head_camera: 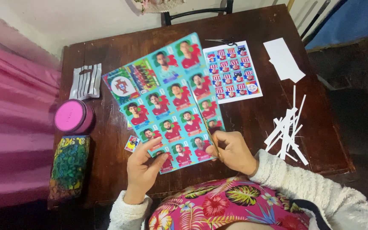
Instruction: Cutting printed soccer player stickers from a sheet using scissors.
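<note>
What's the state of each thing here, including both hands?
Left hand: gripping the sticker sheet's lower edge.
Right hand: holding yellow scissors, blades in the sheet.
Large sticker sheet: partly cut, lifted.
Small sticker sheet: flat, uncut.
Black scissors: lying unused.
Pink tin: closed.
Paper strips: piled loose.

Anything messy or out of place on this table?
Only cutting litter: white paper strips lie crisscrossed by the table's right edge, and one small cut sticker sits alone left of the left hand. The right hand holds scissors at the big sticker sheet.
</note>
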